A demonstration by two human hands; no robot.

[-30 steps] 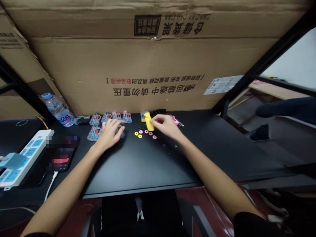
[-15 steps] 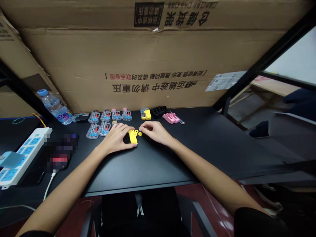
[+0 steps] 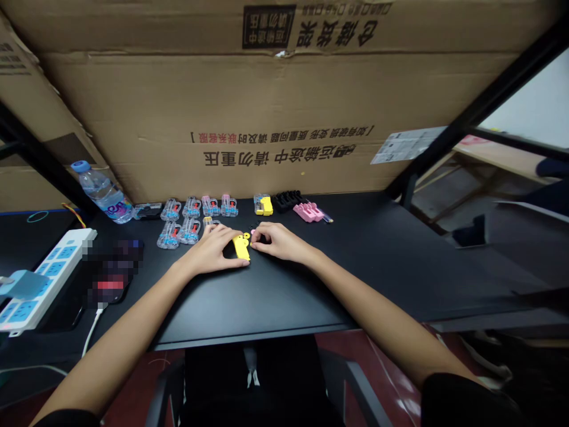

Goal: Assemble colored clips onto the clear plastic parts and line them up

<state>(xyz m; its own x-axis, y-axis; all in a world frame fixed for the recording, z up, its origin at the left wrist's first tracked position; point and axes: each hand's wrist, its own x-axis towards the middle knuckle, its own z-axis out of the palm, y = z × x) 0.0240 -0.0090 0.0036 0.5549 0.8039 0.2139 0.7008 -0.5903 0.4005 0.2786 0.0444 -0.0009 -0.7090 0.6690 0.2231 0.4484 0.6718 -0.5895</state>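
My left hand (image 3: 216,249) grips a yellow plastic part (image 3: 242,249), shaped like a small toy gun's grip, between thumb and fingers at the table surface. Just right of it, my right hand (image 3: 275,242) is closed in a pinch; whatever its fingertips hold is too small to make out. A small yellow disc (image 3: 246,236) lies close to both hands, and a pink disc (image 3: 253,232) shows partly behind the right fingers. Other discs and tiny black pieces are mostly hidden by the right hand.
Clear toy-like assemblies (image 3: 169,235) with blue and red insides stand behind my left hand. Farther back lie a clear-and-yellow assembly (image 3: 264,205), black parts (image 3: 288,200) and pink parts (image 3: 308,212). A water bottle (image 3: 104,193), power strip (image 3: 48,279) and phone (image 3: 113,273) occupy the left side.
The yellow part went from my right hand into my left, nearer the table's middle. My right hand moved down to the small discs and has since shifted only slightly.
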